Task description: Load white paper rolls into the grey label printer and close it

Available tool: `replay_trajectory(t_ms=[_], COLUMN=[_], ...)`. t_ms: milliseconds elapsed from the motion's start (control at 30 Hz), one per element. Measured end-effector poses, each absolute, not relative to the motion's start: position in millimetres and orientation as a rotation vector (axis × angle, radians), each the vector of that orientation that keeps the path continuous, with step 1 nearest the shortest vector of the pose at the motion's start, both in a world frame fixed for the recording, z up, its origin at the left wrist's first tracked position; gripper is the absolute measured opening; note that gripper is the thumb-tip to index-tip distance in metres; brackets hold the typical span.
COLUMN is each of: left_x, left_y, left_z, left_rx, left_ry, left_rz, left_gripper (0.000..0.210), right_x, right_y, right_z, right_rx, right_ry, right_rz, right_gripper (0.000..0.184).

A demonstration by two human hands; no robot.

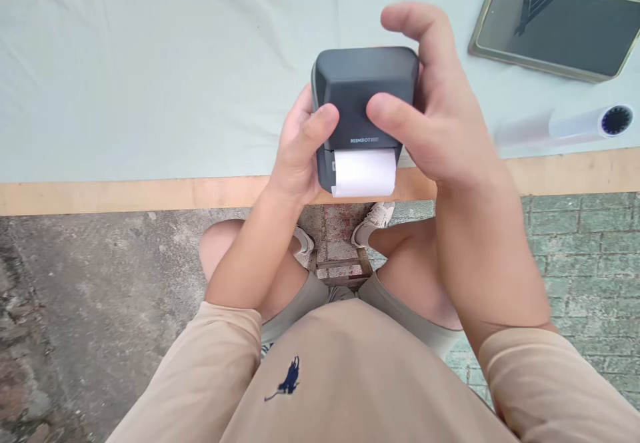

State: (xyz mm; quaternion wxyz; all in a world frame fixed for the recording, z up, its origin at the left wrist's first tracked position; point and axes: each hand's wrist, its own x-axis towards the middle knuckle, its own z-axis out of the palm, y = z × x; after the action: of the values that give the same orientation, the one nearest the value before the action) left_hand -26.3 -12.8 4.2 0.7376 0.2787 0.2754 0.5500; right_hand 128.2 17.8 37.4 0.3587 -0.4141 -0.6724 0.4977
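A dark grey label printer [363,109] marked NIIMBOT is held up over the table's near edge. White label paper [365,173] sticks out of its lower end and curls slightly. My left hand [303,143] grips the printer's left side, thumb on the top face and the other fingers mostly hidden behind it. On the other side my right hand [440,103] holds the printer too, its thumb lying on the cover above the brand name. The right index finger is raised and bent, off the printer's upper right corner.
A smartphone [560,26] with a dark screen lies at the upper right of the pale cloth [150,69]. Below it lies a white cylinder [575,126] with a dark round end. The table's wooden edge [100,196] runs across, above my knees and the paved ground.
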Motion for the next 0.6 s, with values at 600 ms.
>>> replay_trajectory(t_ms=[600], left_x=[-27.2], left_y=[-10.5], left_z=[0.8], left_rx=[0.558], left_ry=[0.685], left_rz=[1.273], left_gripper=[0.02], right_x=[124.3], right_y=[22.1], right_z=[25.4], right_rx=[-1.21], right_ry=[-1.758], right_rz=[1.35], right_gripper=[0.041])
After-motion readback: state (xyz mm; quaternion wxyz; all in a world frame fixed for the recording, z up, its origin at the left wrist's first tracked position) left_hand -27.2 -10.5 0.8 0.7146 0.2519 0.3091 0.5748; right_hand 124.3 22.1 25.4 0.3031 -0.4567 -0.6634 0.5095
